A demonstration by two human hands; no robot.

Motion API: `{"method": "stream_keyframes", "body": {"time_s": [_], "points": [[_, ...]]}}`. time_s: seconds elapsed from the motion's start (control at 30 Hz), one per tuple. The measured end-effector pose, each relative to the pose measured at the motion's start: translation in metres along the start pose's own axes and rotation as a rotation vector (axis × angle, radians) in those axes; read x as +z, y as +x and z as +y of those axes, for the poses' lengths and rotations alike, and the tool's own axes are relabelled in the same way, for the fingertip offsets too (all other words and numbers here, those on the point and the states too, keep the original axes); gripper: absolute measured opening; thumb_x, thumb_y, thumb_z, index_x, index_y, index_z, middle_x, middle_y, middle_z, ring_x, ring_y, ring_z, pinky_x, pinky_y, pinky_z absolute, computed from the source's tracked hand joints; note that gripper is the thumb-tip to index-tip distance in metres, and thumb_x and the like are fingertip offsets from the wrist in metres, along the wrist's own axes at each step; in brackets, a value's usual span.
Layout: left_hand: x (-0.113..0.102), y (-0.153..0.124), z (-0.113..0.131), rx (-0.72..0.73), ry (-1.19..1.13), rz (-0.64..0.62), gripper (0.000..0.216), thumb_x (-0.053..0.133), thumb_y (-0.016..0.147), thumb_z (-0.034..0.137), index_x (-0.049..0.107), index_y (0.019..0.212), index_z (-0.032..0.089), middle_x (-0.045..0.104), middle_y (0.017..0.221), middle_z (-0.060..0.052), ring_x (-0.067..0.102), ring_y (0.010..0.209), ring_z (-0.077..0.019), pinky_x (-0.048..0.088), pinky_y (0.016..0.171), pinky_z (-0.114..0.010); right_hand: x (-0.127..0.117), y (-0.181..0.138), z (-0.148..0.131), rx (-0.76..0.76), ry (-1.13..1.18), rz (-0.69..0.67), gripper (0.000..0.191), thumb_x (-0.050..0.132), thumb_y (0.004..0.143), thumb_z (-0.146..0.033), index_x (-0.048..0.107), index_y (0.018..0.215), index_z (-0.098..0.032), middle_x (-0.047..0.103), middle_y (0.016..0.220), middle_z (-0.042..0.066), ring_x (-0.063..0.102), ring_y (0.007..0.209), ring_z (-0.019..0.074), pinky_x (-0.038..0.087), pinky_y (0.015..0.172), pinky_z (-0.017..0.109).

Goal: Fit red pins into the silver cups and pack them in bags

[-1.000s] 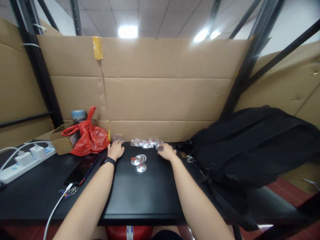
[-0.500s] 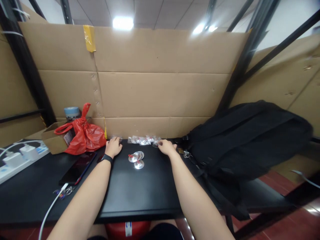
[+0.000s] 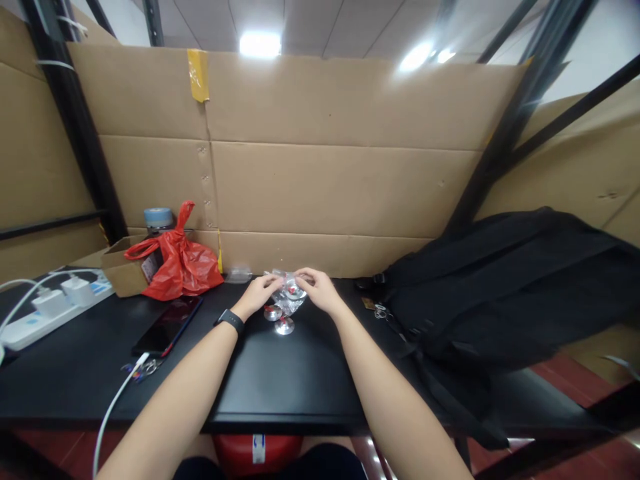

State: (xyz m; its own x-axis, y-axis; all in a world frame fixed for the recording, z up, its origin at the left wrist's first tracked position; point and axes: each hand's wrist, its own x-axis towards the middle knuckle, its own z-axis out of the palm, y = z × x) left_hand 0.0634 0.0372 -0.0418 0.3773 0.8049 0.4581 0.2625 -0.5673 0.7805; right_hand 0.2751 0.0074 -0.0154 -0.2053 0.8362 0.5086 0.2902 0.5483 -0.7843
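Note:
Both hands meet near the back of the black desk, over a crinkled clear plastic bag. My left hand, with a dark band on its wrist, pinches the bag's left side. My right hand grips its upper right edge between thumb and fingers. A round silver disc with a red centre shows at the bag, though I cannot tell whether it lies inside or behind the plastic. Just below, two shiny silver discs rest on the desk: one disc by my left fingers, another disc nearer me.
A clear plastic packet lies beside a knotted red bag and a small cardboard box. Further left are a phone, keys and a power strip. A black backpack fills the right side.
My hands have come inward from either side of the row of small clear packets to the middle. They now hold a clear bag over the discs. The view has shifted slightly left.

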Motion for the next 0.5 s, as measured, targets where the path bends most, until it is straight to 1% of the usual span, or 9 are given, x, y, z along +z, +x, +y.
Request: {"method": "stream_keyframes", "body": {"time_s": [0.07, 0.1, 0.2, 0.27, 0.33, 0.43, 0.5], "points": [[-0.0004, -0.0008, -0.0014, -0.031, -0.041, -0.087, 0.041, 0.068, 0.082, 0.05, 0.073, 0.104, 0.015, 0.076, 0.095, -0.009, 0.071, 0.09, -0.0241, 0.054, 0.084, -0.033, 0.0067, -0.0014, -0.0001, 0.013, 0.005, -0.019, 0.025, 0.064, 0.083, -0.037, 0.07, 0.101, -0.02, 0.076, 0.093, 0.006, 0.071, 0.084, 0.0223, 0.053, 0.079, 0.034], [-0.0013, -0.0014, -0.0026, -0.045, -0.038, -0.11, 0.041, 0.072, 0.079, 0.048, 0.074, 0.103, 0.015, 0.076, 0.092, -0.009, 0.071, 0.088, -0.0244, 0.054, 0.082, -0.033, 0.0088, -0.0018, 0.0012, 0.025, 0.008, -0.017, 0.026, 0.064, 0.083, -0.036, 0.069, 0.103, -0.021, 0.076, 0.092, 0.006, 0.071, 0.083, 0.0223, 0.053, 0.078, 0.034], [-0.0029, -0.0022, -0.006, -0.04, -0.041, -0.11, 0.037, 0.075, 0.076, 0.043, 0.073, 0.101, 0.015, 0.076, 0.09, -0.009, 0.071, 0.087, -0.0234, 0.055, 0.081, -0.033, 0.0116, -0.0015, 0.0063, 0.074, 0.05, 0.001, 0.033, 0.061, 0.085, -0.036, 0.065, 0.115, -0.022, 0.077, 0.087, 0.006, 0.071, 0.078, 0.0216, 0.053, 0.073, 0.033], [-0.0019, -0.0014, -0.0072, -0.013, -0.056, -0.085, 0.034, 0.075, 0.076, 0.041, 0.072, 0.098, 0.015, 0.076, 0.093, -0.009, 0.071, 0.088, -0.0222, 0.054, 0.083, -0.033, 0.0121, -0.0006, 0.0078, 0.087, 0.092, 0.008, 0.037, 0.061, 0.085, -0.036, 0.062, 0.119, -0.021, 0.077, 0.087, 0.007, 0.07, 0.073, 0.0202, 0.053, 0.071, 0.032], [0.0004, 0.0003, -0.0077, 0.012, -0.057, -0.033, 0.03, 0.074, 0.077, 0.04, 0.072, 0.094, 0.015, 0.075, 0.094, -0.009, 0.07, 0.088, -0.0213, 0.054, 0.084, -0.033, 0.0123, 0.0001, 0.0064, 0.089, 0.115, 0.023, 0.039, 0.061, 0.085, -0.038, 0.061, 0.12, -0.021, 0.076, 0.087, 0.007, 0.069, 0.069, 0.0182, 0.053, 0.07, 0.031], [0.0036, 0.0034, -0.0085, 0.008, -0.071, 0.084, 0.03, 0.072, 0.078, 0.044, 0.07, 0.085, 0.015, 0.075, 0.089, -0.009, 0.07, 0.085, -0.0211, 0.054, 0.082, -0.032, 0.0121, -0.0006, 0.0018, 0.118, 0.145, 0.066, 0.044, 0.065, 0.083, -0.039, 0.058, 0.122, -0.022, 0.074, 0.088, 0.004, 0.068, 0.07, 0.0165, 0.052, 0.067, 0.028], [0.0044, 0.005, -0.0095, -0.022, -0.114, 0.134, 0.032, 0.072, 0.078, 0.047, 0.069, 0.082, 0.015, 0.074, 0.084, -0.008, 0.07, 0.081, -0.0213, 0.055, 0.079, -0.032, 0.0117, -0.0019, 0.0001, 0.155, 0.184, 0.073, 0.051, 0.07, 0.078, -0.039, 0.056, 0.124, -0.024, 0.072, 0.091, 0.003, 0.068, 0.072, 0.0161, 0.051, 0.064, 0.026]]}}
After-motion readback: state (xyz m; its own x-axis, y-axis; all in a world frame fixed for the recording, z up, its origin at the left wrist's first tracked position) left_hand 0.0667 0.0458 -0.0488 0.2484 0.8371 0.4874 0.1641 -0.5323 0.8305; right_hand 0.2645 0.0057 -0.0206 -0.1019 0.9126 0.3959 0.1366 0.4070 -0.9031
